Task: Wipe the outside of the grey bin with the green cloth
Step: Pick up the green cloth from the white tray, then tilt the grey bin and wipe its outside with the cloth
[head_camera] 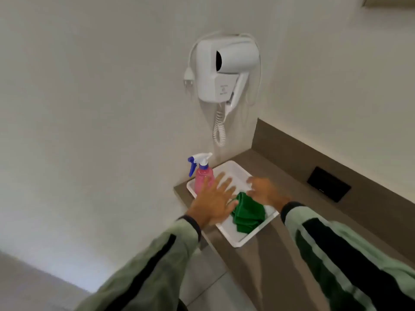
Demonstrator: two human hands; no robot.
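A crumpled green cloth [248,213] lies in a white tray [240,240] on the end of a brown counter. My left hand [213,199] hovers over the tray's left side with fingers spread, holding nothing, its fingertips beside the cloth. My right hand [266,190] is over the tray just behind the cloth, fingers apart and slightly curled, also holding nothing. A pink spray bottle [203,177] with a blue and white trigger stands in the tray's far left corner, partly behind my left hand. No grey bin is in view.
The brown counter [298,221] runs back to the right along a white wall, with a black socket plate [329,184] on its upstand. A white wall-mounted hair dryer [226,70] with a coiled cord hangs above the tray. The grey floor lies at the lower left.
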